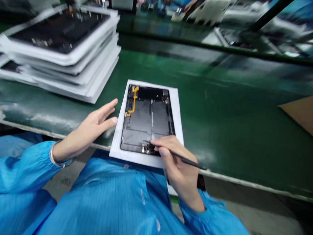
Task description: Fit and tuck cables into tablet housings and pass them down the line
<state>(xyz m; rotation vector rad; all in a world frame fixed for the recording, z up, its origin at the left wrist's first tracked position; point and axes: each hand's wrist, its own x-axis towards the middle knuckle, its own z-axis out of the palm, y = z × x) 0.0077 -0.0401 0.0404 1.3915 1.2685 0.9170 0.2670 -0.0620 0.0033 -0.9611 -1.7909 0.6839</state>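
Note:
A black tablet-like housing (143,122) with an orange flex cable (134,101) along its upper left lies on a white foam sheet (179,114) at the table's front edge. My right hand (177,160) grips a thin dark tool (187,160), probably tweezers, whose tip is at the small metallic parts (148,148) by the housing's near edge. Just left of the sheet hovers my left hand (91,125), fingers apart and holding nothing.
On the green table (230,127), a tall stack of white sheets (97,65) with black housings stands at the left. A brown board corner (302,112) juts in at the right. Beyond a dark rail (220,49) are blurred parts and a person's hand (190,5).

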